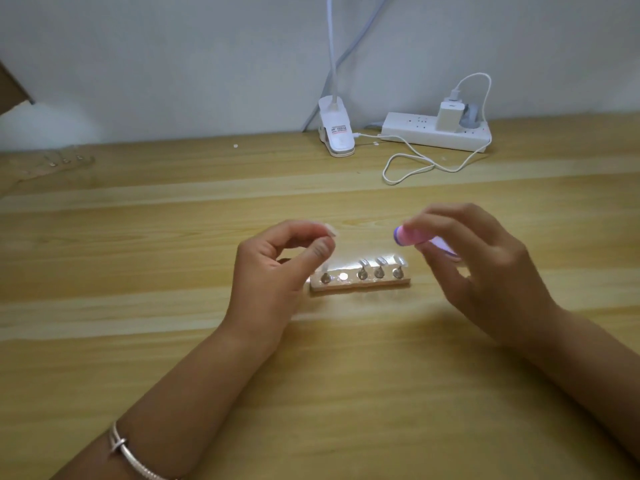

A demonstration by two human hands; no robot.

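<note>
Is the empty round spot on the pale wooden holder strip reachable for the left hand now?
Probably yes: the left hand, pinching a clear nail tip, hovers beside the pale wooden strip; its bare round spot lies uncovered, the right hand aside.

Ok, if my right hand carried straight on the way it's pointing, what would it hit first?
Probably the clear nail tip pinched in your left hand: your right hand and its pink lamp aim leftward at it, above the nail stand. Depth is unclear, so it could miss.
</note>
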